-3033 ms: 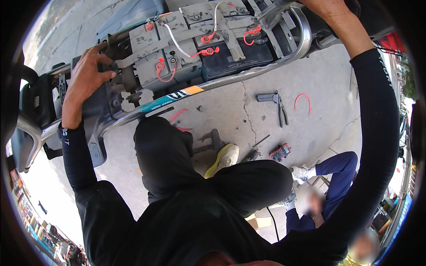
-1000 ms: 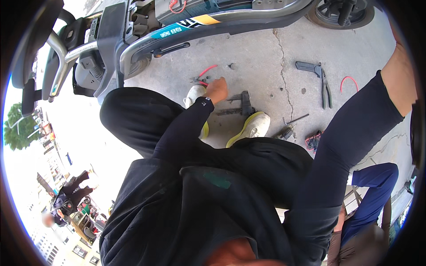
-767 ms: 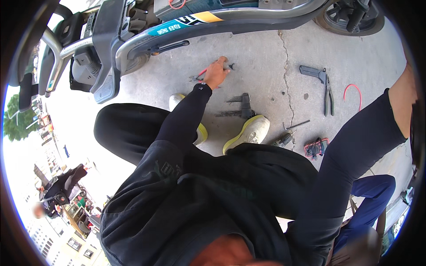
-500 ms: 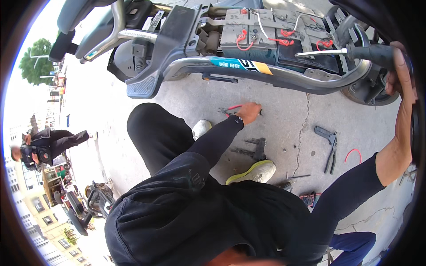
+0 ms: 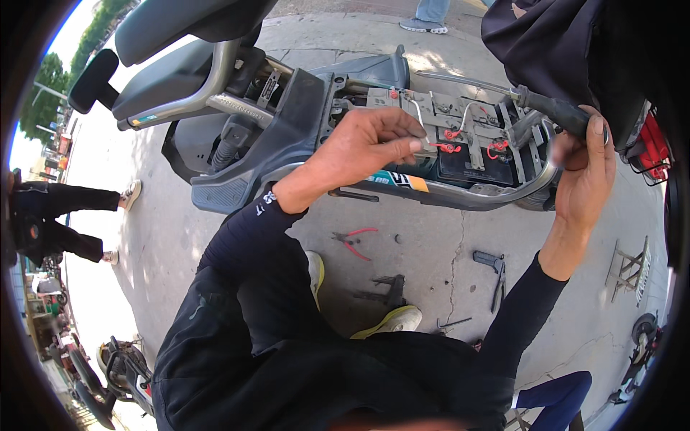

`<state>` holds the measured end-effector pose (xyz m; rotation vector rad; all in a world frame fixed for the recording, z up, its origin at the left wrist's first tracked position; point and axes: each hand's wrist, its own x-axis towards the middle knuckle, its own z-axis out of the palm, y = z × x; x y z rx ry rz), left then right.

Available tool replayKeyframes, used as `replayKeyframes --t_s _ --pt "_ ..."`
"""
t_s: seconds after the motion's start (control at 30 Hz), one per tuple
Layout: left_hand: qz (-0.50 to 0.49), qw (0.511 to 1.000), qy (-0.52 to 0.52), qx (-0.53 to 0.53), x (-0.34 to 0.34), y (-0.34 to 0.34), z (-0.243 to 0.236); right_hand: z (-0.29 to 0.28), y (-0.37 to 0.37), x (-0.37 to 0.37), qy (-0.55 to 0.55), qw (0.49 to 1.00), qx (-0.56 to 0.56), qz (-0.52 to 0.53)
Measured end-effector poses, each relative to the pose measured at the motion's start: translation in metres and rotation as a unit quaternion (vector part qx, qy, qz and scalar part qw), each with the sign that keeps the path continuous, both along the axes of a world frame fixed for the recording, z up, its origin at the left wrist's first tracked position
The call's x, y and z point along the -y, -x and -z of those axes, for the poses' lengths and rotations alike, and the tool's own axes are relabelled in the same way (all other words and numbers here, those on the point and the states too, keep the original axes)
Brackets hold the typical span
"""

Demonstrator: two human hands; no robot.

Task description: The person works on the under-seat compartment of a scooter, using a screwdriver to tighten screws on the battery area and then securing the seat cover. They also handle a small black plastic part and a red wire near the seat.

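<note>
My left hand (image 5: 381, 147) is raised over the exposed scooter batteries (image 5: 473, 164), fingers curled toward the thumb beside a white cable (image 5: 417, 108); what they hold, if anything, is unclear. My right hand (image 5: 586, 169) grips the black handle of a long steel-shafted tool (image 5: 555, 109), its shaft pointing left above the batteries. Red terminal covers (image 5: 447, 148) sit on the battery tops, inside the scooter's chrome frame (image 5: 527, 188). On the concrete beneath are red-handled pliers (image 5: 357, 244), a grey-and-black hand tool (image 5: 494, 267), a hex key (image 5: 453, 322) and a dark metal piece (image 5: 388, 287).
A bystander's dark-trousered legs (image 5: 75, 201) are at left, another person's foot (image 5: 424, 27) beyond the scooter. A seated person's blue leg (image 5: 553, 391) is lower right. A folding stool (image 5: 629, 273), parked scooters (image 5: 126, 373) and dark fabric (image 5: 539, 43) are around the edges.
My left hand has left the red-handled pliers on the ground and risen over the batteries. The long tool in my right hand has come leftward and up, and the view has tilted toward the scooter.
</note>
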<state>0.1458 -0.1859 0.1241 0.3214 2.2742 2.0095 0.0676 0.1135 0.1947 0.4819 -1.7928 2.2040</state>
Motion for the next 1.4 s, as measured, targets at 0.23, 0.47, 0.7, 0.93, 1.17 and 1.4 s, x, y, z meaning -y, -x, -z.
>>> replayKeyframes --t_s 0.23,0.47,0.7,0.93,1.17,1.4 --pt "-0.078 0.856 -0.508 0.045 0.055 0.043 0.016 -0.003 -0.032 0.052 -0.027 0.999 -0.015 0.037" --pt "-0.045 0.846 -0.528 0.062 0.059 0.042 0.016 0.011 -0.031 0.095 -0.112 0.991 -0.046 0.060" --pt "-0.042 0.858 -0.509 0.042 0.065 0.040 0.011 0.012 -0.032 0.101 -0.136 0.987 -0.043 0.078" --pt "-0.062 0.867 -0.492 0.045 0.056 0.039 0.013 0.017 -0.028 0.091 -0.138 0.988 -0.046 0.059" --pt "-0.055 0.871 -0.484 0.056 0.058 0.042 0.017 0.023 -0.021 0.077 -0.181 0.981 -0.075 0.010" --pt "-0.084 0.884 -0.456 0.054 0.062 0.042 0.017 0.036 -0.012 0.067 -0.248 0.952 -0.181 0.010"
